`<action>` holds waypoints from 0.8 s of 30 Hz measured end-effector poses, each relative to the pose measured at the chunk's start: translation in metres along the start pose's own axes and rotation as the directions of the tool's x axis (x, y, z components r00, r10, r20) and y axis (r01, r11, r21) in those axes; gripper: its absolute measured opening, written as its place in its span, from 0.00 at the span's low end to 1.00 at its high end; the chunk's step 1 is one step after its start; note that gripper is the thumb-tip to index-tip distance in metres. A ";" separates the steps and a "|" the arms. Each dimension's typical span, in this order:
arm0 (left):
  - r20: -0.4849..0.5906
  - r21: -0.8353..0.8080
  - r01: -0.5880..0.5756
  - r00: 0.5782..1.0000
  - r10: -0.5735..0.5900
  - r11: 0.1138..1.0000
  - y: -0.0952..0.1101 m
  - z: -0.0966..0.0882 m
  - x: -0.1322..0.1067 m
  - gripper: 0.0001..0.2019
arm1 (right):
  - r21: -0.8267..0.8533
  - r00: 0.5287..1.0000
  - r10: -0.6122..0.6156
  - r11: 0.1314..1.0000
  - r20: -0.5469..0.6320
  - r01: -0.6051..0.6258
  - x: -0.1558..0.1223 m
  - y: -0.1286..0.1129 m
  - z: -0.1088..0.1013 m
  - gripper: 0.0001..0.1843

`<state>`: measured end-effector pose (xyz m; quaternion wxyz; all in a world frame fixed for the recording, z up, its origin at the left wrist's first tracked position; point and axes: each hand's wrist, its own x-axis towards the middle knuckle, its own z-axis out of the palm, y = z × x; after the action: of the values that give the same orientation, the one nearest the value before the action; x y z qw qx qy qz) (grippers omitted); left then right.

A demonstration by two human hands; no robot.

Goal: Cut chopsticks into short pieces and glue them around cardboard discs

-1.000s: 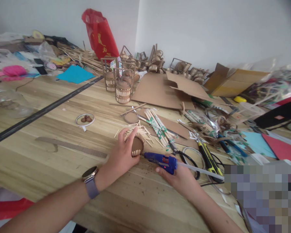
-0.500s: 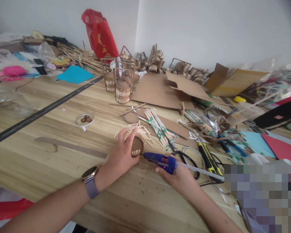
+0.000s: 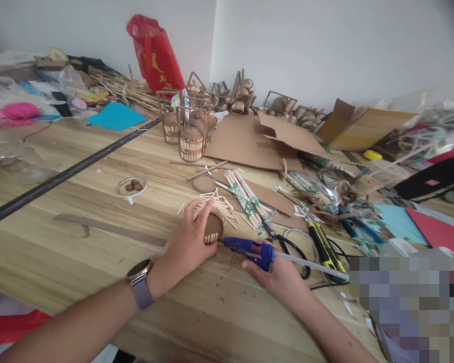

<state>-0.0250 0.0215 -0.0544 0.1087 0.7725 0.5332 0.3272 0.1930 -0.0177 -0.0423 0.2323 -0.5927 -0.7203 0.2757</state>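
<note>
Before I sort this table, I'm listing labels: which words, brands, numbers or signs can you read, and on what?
None reads clearly.
Red bag: gold characters, too blurred.
Black speaker: red logo, too small.
Green-printed wrappers: too small.
White card beside the bag: print too small.
Blue glue gun: no lettering legible.

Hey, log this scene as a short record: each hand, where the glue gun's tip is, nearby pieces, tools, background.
Left hand: fingers around a small round tray edged with short sticks
Right hand: grips a blue glue gun
Tip: at the tray's near right edge; contact unclear
Nearby pieces: loose sticks, cardboard disc
Tools: scissors, yellow-and-black cutter
Background: red bag, lidded baskets
</note>
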 end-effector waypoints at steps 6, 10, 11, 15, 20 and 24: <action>0.014 -0.006 0.001 1.000 -0.001 1.000 0.001 0.000 -0.001 0.48 | 0.142 0.996 0.040 0.990 -0.084 -0.028 0.006 -0.008 -0.014 0.24; 0.010 0.006 -0.009 1.000 0.009 1.000 0.001 -0.001 -0.001 0.48 | 0.291 0.965 0.166 0.931 0.202 -0.221 0.005 -0.006 -0.041 0.29; 0.007 0.007 -0.011 1.000 0.011 1.000 0.001 -0.001 0.000 0.48 | 0.336 0.935 0.171 0.900 0.312 -0.277 0.004 -0.005 -0.047 0.30; 0.007 0.004 -0.005 1.000 0.005 1.000 0.000 -0.001 -0.001 0.48 | 0.328 0.832 0.173 0.862 0.528 -0.387 0.001 -0.004 -0.057 0.31; 0.007 0.004 -0.019 1.000 0.019 1.000 -0.001 0.000 -0.001 0.48 | -0.128 0.922 0.192 0.979 0.337 -0.157 0.005 -0.011 -0.056 0.28; -0.001 -0.001 -0.021 1.000 0.021 1.000 0.000 0.001 -0.001 0.48 | -0.476 0.988 0.144 0.874 0.063 -0.098 0.022 -0.029 -0.051 0.14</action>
<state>-0.0249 0.0209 -0.0552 0.1055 0.7778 0.5250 0.3290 0.2013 0.0055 0.0151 0.0286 -0.6612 -0.7375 0.1346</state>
